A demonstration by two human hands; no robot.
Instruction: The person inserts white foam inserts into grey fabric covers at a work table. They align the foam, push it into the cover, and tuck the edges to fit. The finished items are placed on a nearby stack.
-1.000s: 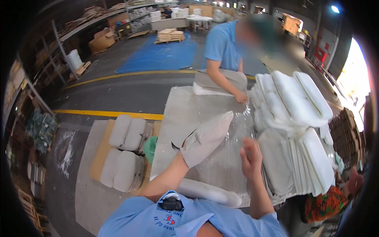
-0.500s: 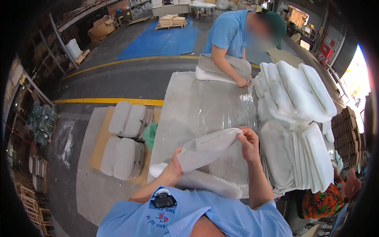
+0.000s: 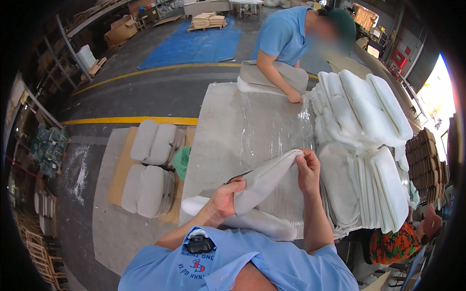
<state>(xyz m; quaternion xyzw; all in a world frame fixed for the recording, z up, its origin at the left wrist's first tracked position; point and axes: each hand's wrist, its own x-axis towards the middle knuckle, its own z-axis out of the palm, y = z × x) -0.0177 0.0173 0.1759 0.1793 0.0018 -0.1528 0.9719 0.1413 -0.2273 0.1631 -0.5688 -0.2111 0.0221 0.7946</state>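
Observation:
Over the near part of the table (image 3: 218, 131) I hold up a grey fabric cushion cover (image 3: 267, 182), slanting up to the right. My left hand (image 3: 225, 198) is closed on its wide lower end, thumb on top. Its pointed upper corner is pinched by my right hand (image 3: 308, 169), fingers and thumb pressed together. Below it, close to my body, lies a long pad (image 3: 264, 224), white at its left end and greyish along the rest. Stacked grey cushions (image 3: 340, 182) stand just right of my right hand.
White padding pieces (image 3: 359, 109) pile up at the back right, with upright white pads (image 3: 383, 189) nearer. Across the table, a co-worker (image 3: 279, 43) leans over a grey cushion (image 3: 272, 75). Left, grey cushion stacks (image 3: 148, 191) and a green bag (image 3: 182, 162) sit beside the table.
My left hand has moved right and slightly up along the cover, its thumb now showing on top. The cover looks narrower and tilts more steeply. The right hand still pinches the corner, slightly higher.

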